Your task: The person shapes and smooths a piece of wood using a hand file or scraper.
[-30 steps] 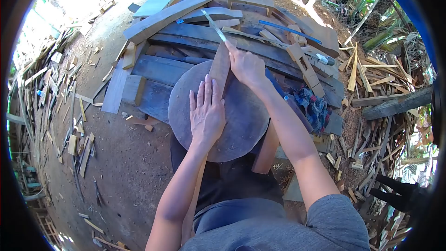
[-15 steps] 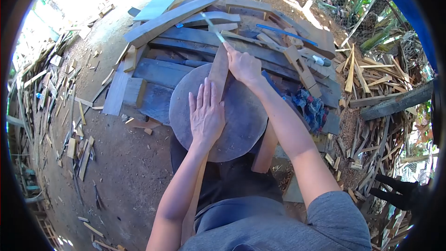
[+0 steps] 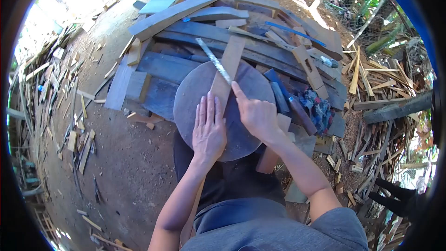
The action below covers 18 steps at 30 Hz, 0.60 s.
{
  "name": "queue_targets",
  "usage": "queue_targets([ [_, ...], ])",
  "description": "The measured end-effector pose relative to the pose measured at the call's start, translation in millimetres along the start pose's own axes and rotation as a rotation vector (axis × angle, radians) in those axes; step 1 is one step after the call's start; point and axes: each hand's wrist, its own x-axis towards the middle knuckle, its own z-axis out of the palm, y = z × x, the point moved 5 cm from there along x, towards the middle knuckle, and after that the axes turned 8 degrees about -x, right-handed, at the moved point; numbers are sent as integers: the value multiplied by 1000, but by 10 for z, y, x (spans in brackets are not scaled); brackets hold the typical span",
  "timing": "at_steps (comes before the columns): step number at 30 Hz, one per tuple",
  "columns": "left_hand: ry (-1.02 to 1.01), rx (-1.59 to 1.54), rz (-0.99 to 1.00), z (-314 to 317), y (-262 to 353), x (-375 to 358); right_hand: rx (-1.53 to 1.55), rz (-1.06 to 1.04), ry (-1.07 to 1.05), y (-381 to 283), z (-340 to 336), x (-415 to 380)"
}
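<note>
A long narrow wooden board (image 3: 231, 56) lies over a round wooden disc (image 3: 251, 125), which sits above my lap. My left hand (image 3: 209, 128) presses flat on the board, fingers stretched out and side by side. In my right hand (image 3: 258, 116) is a narrow-bladed saw (image 3: 214, 60), its handle hidden by the closed fingers. My right index finger points along the blade. The blade slants over the board just beyond my left fingertips, its tip out past the board's left edge.
Behind the disc is a pile of planks, with a thick beam (image 3: 181, 11) across its top. A slotted wooden block (image 3: 309, 69), a blue strip (image 3: 295, 32) and a dark rag (image 3: 318, 109) lie at its right. Wood scraps litter the ground; a person's dark-clad legs (image 3: 395, 195) show at right.
My right hand has come back toward me and slightly right, drawing the saw down over the board. The left hand stays flat on the board. The whole view has shifted slightly.
</note>
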Motion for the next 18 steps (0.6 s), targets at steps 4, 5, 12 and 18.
queue_targets([
  [4,33,-55,-3,117,-16,301,-32,19,-34,111,-57,347],
  [5,34,-66,-1,153,0,363,-39,19,27,174,-23,506],
  [12,46,-115,-2,166,-42,454,42,75,43,133,163,799],
  [18,55,-54,-8,185,-17,458,-103,-70,-21,-64,-107,80],
])
